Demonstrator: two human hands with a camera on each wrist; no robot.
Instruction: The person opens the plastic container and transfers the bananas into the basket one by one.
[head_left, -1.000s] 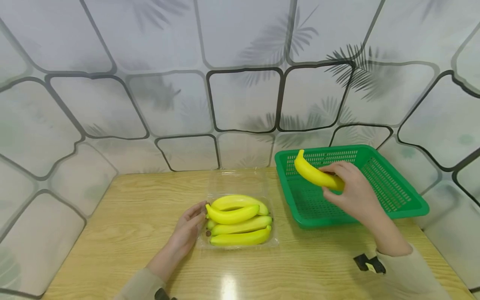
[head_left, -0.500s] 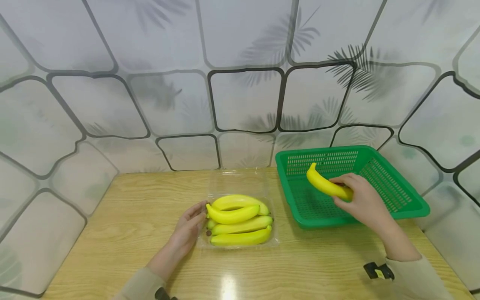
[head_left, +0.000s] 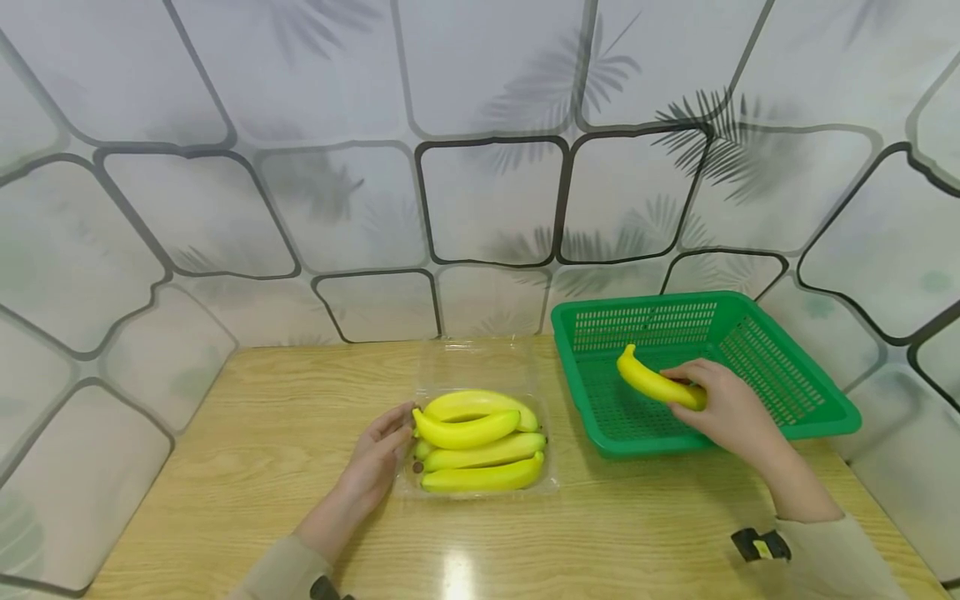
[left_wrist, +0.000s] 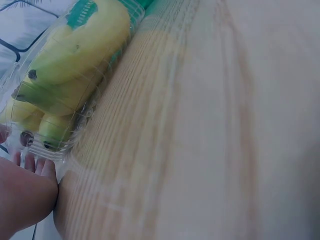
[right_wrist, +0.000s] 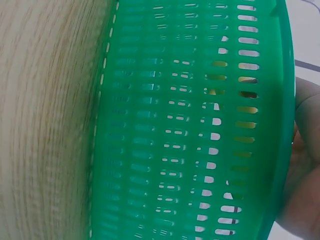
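My right hand grips a yellow banana between thumb and fingers, low inside the green basket. The banana's stem end points up and to the left. In the right wrist view, the hand shows past the rim, and yellow shows through slots in the basket wall. My left hand rests its fingers against the left edge of a clear plastic box. Several bananas lie stacked in that box. From the left wrist, fingertips appear right at the box's ribbed end.
The clear lid of the box is folded back toward the wall. Behind the wooden table stands a patterned wall. The basket is at the right, near the side wall. Dark straps show near both sleeves.
My right hand has moved right and down with the banana, lowering it into the green basket. The left hand and the box of bananas have stayed in place.
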